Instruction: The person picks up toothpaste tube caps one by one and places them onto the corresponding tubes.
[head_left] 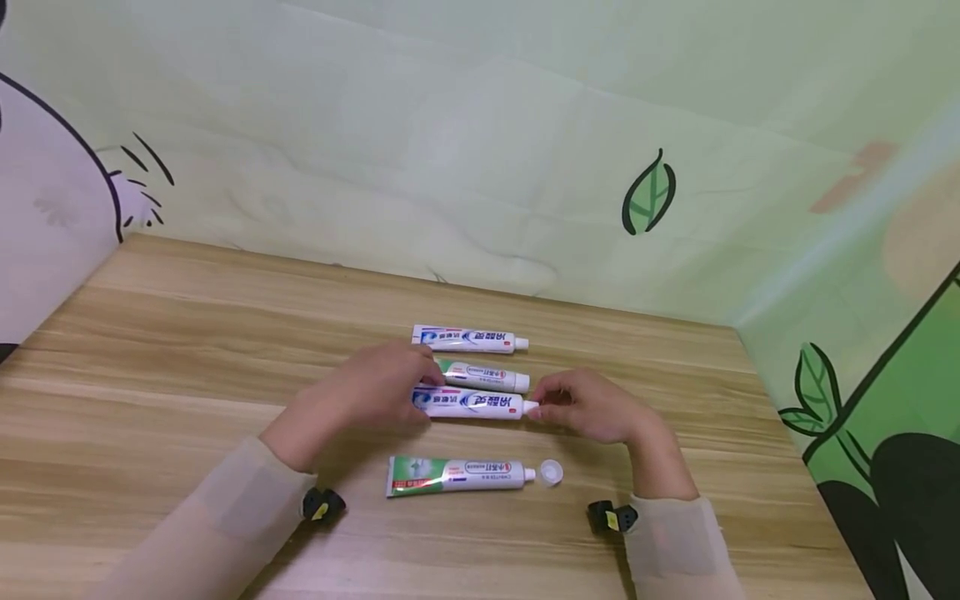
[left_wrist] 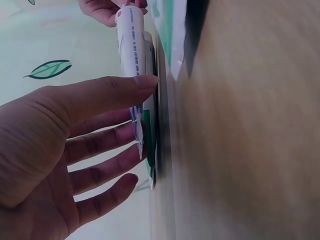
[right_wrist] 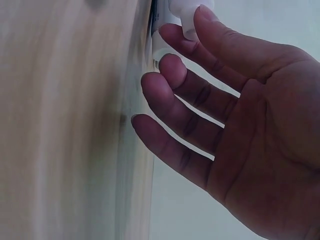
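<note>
My left hand holds the crimped end of a white-and-blue toothpaste tube, with the thumb on its near side and the fingers behind. At the tube's other end, my right hand pinches the white cap between thumb and index finger; its other fingers are loosely bent. Just behind lies a green-and-white toothpaste tube with its cap on, partly hidden by the left hand. Nearer me, a second green-and-white tube lies uncapped, and a loose white cap sits beside its nozzle.
Another white-and-blue toothpaste tube, capped, lies farthest back in the row. All rest on a wood-grain table. Behind the table's back edge rises a pale green printed wall, which continues down the right side.
</note>
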